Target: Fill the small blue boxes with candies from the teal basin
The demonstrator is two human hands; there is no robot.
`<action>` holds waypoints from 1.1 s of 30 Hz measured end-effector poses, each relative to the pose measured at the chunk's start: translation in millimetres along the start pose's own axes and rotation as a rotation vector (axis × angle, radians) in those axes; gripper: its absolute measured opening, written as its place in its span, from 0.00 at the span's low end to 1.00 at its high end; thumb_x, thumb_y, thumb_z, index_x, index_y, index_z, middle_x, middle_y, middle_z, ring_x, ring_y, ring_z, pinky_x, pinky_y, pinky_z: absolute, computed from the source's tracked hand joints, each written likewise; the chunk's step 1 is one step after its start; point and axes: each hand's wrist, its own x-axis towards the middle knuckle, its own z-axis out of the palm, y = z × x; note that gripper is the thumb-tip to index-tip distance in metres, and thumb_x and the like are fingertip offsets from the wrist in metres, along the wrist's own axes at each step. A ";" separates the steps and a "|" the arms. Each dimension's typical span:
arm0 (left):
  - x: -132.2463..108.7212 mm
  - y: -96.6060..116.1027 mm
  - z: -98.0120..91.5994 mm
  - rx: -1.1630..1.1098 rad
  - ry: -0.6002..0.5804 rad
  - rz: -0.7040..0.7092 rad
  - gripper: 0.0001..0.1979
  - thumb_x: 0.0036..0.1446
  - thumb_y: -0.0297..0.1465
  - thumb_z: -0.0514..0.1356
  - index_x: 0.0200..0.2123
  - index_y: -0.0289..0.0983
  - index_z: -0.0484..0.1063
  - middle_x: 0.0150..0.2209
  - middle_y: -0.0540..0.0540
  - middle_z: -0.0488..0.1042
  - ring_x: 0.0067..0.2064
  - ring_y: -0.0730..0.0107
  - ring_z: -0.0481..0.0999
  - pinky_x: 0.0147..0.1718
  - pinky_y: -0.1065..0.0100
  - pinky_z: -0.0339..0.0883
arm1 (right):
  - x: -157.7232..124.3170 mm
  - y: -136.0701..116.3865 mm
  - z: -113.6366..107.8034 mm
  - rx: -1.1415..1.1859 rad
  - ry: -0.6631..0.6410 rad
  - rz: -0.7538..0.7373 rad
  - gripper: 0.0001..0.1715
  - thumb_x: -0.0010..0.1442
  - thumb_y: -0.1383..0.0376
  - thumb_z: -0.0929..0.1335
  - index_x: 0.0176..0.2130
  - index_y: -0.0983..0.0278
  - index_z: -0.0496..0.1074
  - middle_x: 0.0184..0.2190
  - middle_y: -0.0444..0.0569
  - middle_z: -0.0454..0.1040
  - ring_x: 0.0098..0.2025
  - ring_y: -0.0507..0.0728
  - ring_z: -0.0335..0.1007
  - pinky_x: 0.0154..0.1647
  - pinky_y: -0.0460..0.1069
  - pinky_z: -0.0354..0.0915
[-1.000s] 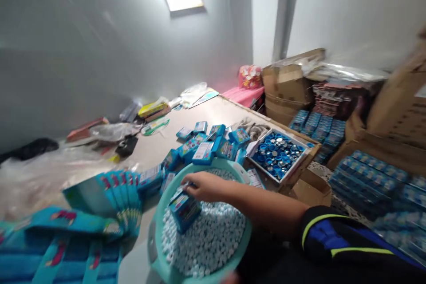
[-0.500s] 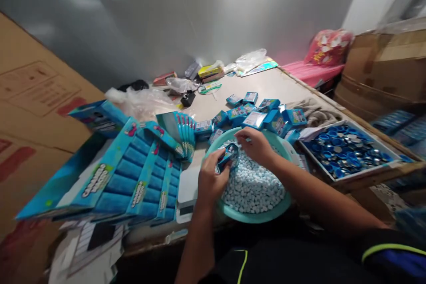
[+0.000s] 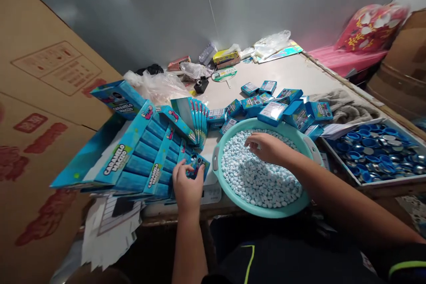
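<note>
My left hand has its fingers and thumb around a small blue candy box, low over a white scale that is partly hidden. My right hand is above the pale blue candies in a turquoise basin. Its fingers are curled together, and I cannot make out whether anything is between them. Left of the scale lean blue display cartons printed "Caramelo Macizo". Behind the basin lies a heap of small blue boxes.
A white tray of blue and silver caps stands at the right, beside a grey cloth. Folded blue cartons fan out behind the scale. Clear plastic bags lie farther back. A large cardboard box borders the left side.
My left hand has carried the small blue box from over the basin leftward to the scale. My right hand stays above the candies. The view has shifted, so the table appears farther right.
</note>
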 end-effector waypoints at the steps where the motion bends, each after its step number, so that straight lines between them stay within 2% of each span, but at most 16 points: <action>1: -2.5 6.6 -3.7 0.008 0.072 0.070 0.12 0.59 0.35 0.68 0.32 0.38 0.69 0.56 0.33 0.75 0.63 0.45 0.74 0.59 0.48 0.72 | -0.5 -0.6 -1.0 -0.020 -0.026 0.016 0.13 0.63 0.74 0.70 0.46 0.64 0.80 0.40 0.51 0.78 0.38 0.57 0.73 0.37 0.49 0.64; 3: -9.1 27.3 -12.9 -0.066 0.198 0.270 0.08 0.59 0.27 0.69 0.36 0.37 0.71 0.57 0.35 0.74 0.64 0.49 0.73 0.62 0.49 0.70 | -1.9 -1.0 -2.6 -0.063 -0.056 0.051 0.13 0.62 0.73 0.71 0.47 0.64 0.80 0.39 0.51 0.78 0.37 0.56 0.72 0.36 0.49 0.62; 4: -13.0 40.4 -16.9 -0.163 0.201 0.374 0.09 0.58 0.24 0.68 0.37 0.38 0.71 0.54 0.38 0.76 0.61 0.54 0.76 0.62 0.51 0.71 | -2.9 -0.5 -3.0 -0.083 -0.059 0.060 0.13 0.62 0.73 0.72 0.47 0.64 0.80 0.38 0.51 0.78 0.37 0.56 0.71 0.35 0.49 0.61; 5: -17.1 54.4 -19.4 -0.290 0.153 0.466 0.10 0.58 0.21 0.67 0.38 0.38 0.70 0.49 0.41 0.78 0.56 0.59 0.79 0.60 0.54 0.72 | -4.0 0.7 -3.0 -0.101 -0.053 0.061 0.13 0.62 0.72 0.72 0.47 0.64 0.81 0.38 0.51 0.77 0.37 0.57 0.71 0.35 0.49 0.61; 7: -25.0 81.6 -18.1 -0.548 -0.077 0.577 0.10 0.60 0.21 0.65 0.39 0.40 0.69 0.43 0.47 0.80 0.49 0.66 0.81 0.57 0.59 0.74 | -6.2 5.4 -1.4 -0.124 -0.023 0.046 0.12 0.62 0.72 0.70 0.46 0.65 0.81 0.38 0.52 0.77 0.36 0.57 0.71 0.36 0.49 0.62; 9: -31.1 102.5 -8.6 -0.627 -0.376 0.610 0.05 0.63 0.27 0.64 0.41 0.39 0.71 0.45 0.46 0.81 0.51 0.64 0.81 0.56 0.60 0.74 | -8.0 13.0 2.0 -0.133 0.015 0.014 0.13 0.64 0.70 0.68 0.45 0.64 0.81 0.39 0.53 0.78 0.37 0.58 0.72 0.38 0.50 0.65; 10: -33.4 109.4 -2.0 -0.585 -0.528 0.610 0.06 0.64 0.31 0.65 0.43 0.39 0.73 0.48 0.44 0.81 0.52 0.61 0.80 0.55 0.58 0.74 | -8.6 17.4 4.1 -0.135 0.037 -0.001 0.14 0.65 0.70 0.66 0.45 0.64 0.80 0.40 0.54 0.78 0.39 0.59 0.73 0.41 0.51 0.67; 12: -36.1 116.2 10.8 -0.433 -0.780 0.588 0.14 0.64 0.39 0.66 0.48 0.36 0.75 0.51 0.40 0.79 0.55 0.55 0.78 0.55 0.55 0.72 | -9.9 25.8 8.7 -0.135 0.071 -0.031 0.16 0.67 0.69 0.64 0.46 0.63 0.80 0.43 0.55 0.78 0.43 0.61 0.75 0.46 0.53 0.69; 13: -36.8 117.0 15.7 -0.368 -0.870 0.579 0.18 0.64 0.42 0.66 0.50 0.36 0.76 0.51 0.39 0.78 0.55 0.53 0.77 0.56 0.54 0.71 | -10.5 29.3 10.8 -0.135 0.074 -0.042 0.16 0.68 0.68 0.63 0.48 0.63 0.79 0.45 0.55 0.78 0.45 0.62 0.76 0.49 0.54 0.70; 15: -37.1 115.9 21.1 -0.302 -0.972 0.563 0.21 0.63 0.46 0.65 0.51 0.37 0.77 0.50 0.40 0.78 0.55 0.52 0.76 0.56 0.53 0.69 | -12.0 34.4 14.2 -0.137 0.024 -0.066 0.15 0.68 0.66 0.64 0.50 0.63 0.78 0.48 0.57 0.78 0.49 0.65 0.76 0.53 0.57 0.71; 19: -36.5 111.9 20.8 -0.323 -0.995 0.533 0.20 0.64 0.47 0.65 0.48 0.37 0.78 0.47 0.42 0.78 0.53 0.54 0.76 0.54 0.55 0.68 | -14.3 36.7 17.2 -0.182 -0.130 -0.133 0.14 0.65 0.66 0.69 0.50 0.63 0.78 0.49 0.59 0.76 0.53 0.68 0.74 0.57 0.62 0.70; 25: -36.8 110.0 23.1 -0.443 -0.968 0.508 0.12 0.64 0.38 0.66 0.44 0.36 0.81 0.43 0.43 0.80 0.47 0.59 0.77 0.50 0.60 0.69 | -14.6 30.4 15.1 -0.229 -0.239 -0.110 0.16 0.62 0.70 0.71 0.51 0.63 0.77 0.52 0.58 0.74 0.56 0.69 0.72 0.61 0.64 0.67; 28: -36.9 109.4 24.7 -0.488 -0.966 0.495 0.09 0.64 0.33 0.64 0.43 0.36 0.82 0.41 0.44 0.80 0.46 0.61 0.78 0.48 0.61 0.70 | -14.3 27.9 14.0 -0.187 -0.280 -0.062 0.18 0.62 0.71 0.71 0.52 0.65 0.75 0.53 0.58 0.73 0.54 0.66 0.73 0.59 0.60 0.68; 33: -37.1 107.8 26.2 -0.545 -0.960 0.473 0.06 0.64 0.30 0.64 0.39 0.35 0.82 0.40 0.44 0.81 0.45 0.63 0.78 0.49 0.63 0.70 | -13.0 28.2 15.6 -0.194 -0.308 -0.016 0.10 0.60 0.72 0.71 0.44 0.65 0.75 0.46 0.55 0.75 0.47 0.63 0.75 0.51 0.56 0.68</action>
